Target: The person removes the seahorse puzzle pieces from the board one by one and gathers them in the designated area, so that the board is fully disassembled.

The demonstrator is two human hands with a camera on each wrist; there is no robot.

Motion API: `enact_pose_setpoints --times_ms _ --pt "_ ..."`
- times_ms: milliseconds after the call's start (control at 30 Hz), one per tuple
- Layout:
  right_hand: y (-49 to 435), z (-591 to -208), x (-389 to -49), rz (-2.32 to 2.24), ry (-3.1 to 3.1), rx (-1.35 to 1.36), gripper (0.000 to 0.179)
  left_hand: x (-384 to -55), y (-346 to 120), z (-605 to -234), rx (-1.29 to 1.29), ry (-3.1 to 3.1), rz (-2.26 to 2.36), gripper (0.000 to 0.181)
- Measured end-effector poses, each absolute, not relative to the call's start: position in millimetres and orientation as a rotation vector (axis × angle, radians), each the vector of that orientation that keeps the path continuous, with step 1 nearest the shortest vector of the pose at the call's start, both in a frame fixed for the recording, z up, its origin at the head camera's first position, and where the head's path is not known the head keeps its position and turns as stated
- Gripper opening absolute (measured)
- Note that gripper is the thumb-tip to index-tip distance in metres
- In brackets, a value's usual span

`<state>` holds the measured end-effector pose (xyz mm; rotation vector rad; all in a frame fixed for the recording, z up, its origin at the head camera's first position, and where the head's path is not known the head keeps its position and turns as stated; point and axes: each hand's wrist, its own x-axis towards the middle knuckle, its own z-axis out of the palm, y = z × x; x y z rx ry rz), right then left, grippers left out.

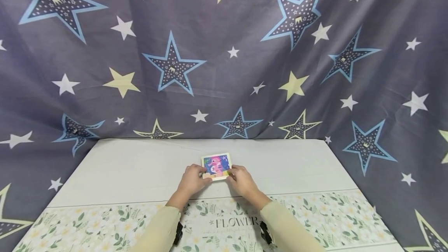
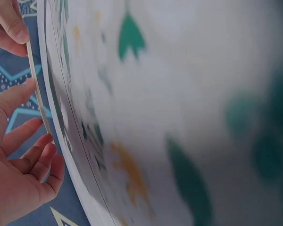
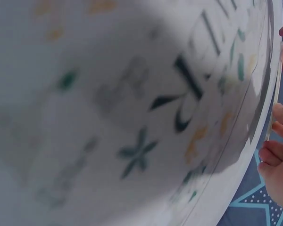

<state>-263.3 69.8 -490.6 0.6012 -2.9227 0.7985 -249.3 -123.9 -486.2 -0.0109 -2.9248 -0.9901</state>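
A small, square picture board (image 1: 217, 165) with a pale border shows a pink seahorse-like figure on blue. My left hand (image 1: 192, 179) holds its left edge near the lower corner, and my right hand (image 1: 241, 179) holds the opposite edge. Seen edge-on in the left wrist view, the board (image 2: 38, 96) is a thin, pale strip. The thumb and fingers of the left hand (image 2: 23, 165) meet that edge. From the right wrist, the board (image 3: 275, 94) is again a narrow strip, with the right hand (image 3: 279, 172) at its lower end.
Beneath the hands lies a white table cover (image 1: 140, 170) with a floral band (image 1: 87, 224) along the front, printed "FLOWER". A grey-blue curtain (image 1: 217, 73) with stars hangs behind the table and along both sides. Dark straps (image 1: 178, 233) sit at the wrists over pale sleeves.
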Motion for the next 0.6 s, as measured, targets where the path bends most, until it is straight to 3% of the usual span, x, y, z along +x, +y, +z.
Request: enact_pose_setpoints --times_ms 600 --pt "111 -498 -250 0.86 -2.884 0.625 0.026 -242 -90 -486 -0.132 -2.964 -0.925 0.044"
